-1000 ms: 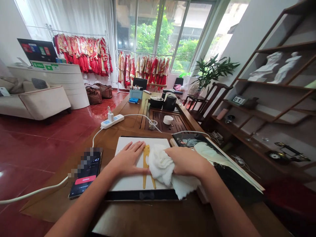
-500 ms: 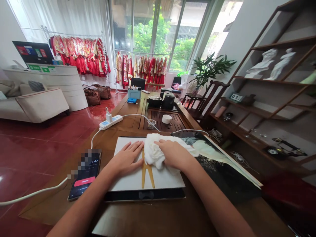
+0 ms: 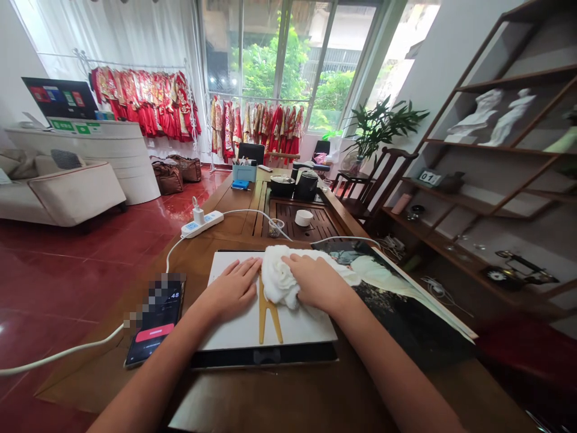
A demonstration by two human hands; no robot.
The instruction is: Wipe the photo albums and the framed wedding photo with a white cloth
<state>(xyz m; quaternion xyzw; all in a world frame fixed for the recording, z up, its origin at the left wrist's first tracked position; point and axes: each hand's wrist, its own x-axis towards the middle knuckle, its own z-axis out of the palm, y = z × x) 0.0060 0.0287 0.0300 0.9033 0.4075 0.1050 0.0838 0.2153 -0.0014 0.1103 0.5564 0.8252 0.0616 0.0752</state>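
Note:
My left hand (image 3: 237, 285) lies flat on a white board (image 3: 225, 334), fingers stretched out, its fingertips by the top of a yellow forked piece (image 3: 264, 319). Two legs of that piece point toward me; its upper part is partly covered. In my right hand (image 3: 318, 279) is a bunched white cloth (image 3: 278, 279), pressed down on the board just right of the yellow piece. Part of the cloth trails off to the right, behind the hand. The board rests on a black flat base (image 3: 216, 359) whose front edge shows.
A phone (image 3: 155, 325) lies left of the board, near a power strip (image 3: 202, 224) with white cables. To the right is a large photo print (image 3: 396, 313). Beyond stand a tea tray (image 3: 288, 216), a white bowl (image 3: 304, 218) and a black kettle (image 3: 307, 185).
The thumb of my left hand has drawn in closer to its fingers. My right hand and the cloth have shifted very slightly left. The yellow piece stays in place.

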